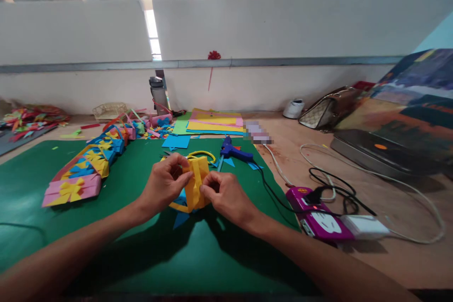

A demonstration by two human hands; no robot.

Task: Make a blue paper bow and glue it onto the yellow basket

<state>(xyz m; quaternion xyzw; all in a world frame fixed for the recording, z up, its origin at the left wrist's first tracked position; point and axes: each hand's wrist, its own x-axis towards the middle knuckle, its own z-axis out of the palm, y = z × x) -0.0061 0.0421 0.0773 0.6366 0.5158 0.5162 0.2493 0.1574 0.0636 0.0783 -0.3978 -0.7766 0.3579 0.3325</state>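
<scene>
A small folded yellow paper box (197, 183) is held upright over the green mat (141, 264). My left hand (165, 183) pinches its left edge between thumb and fingers. From the right, my right hand (226, 193) pinches a narrow upright fold on the same box. Beneath and behind it lie scissors with yellow handles (207, 154), partly covered by the box and my hands. Blue paper scraps (181, 219) show below the box. Just beyond my right hand rests a blue glue gun (231, 150), its nozzle toward the box.
Finished paper baskets with bows (76, 188) stand in a row at left. Coloured paper sheets (215, 122) and a bottle (158, 94) are at the back. At right lie a purple power strip (318, 217), tangled cables (339, 188), a black case (375, 153) and a handbag (325, 106).
</scene>
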